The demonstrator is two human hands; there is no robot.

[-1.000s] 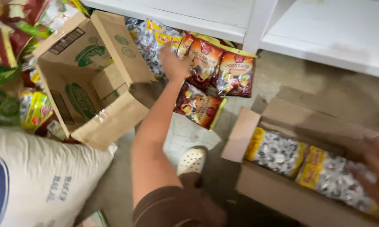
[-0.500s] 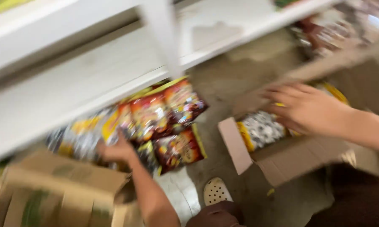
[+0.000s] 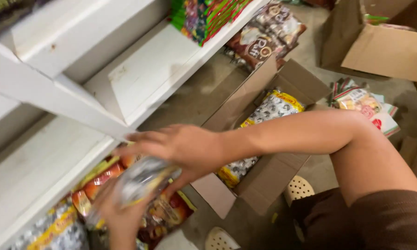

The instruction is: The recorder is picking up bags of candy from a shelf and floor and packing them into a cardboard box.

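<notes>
Lower left of the frame, both hands, right hand [image 3: 185, 148] above and left hand [image 3: 120, 215] beneath, clasp a blurred silver-and-yellow snack packet [image 3: 141, 180]; it could slip, since only fingertips pinch the slick film.

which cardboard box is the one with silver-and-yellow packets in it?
The open cardboard box on the floor just behind the right hand. The other box, at top right, shows only a green-edged packet.

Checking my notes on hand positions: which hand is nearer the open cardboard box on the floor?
Right. The right hand hovers just left of the open cardboard box, on a silvery snack packet; the left hand holds that packet from below, farther left.
</notes>
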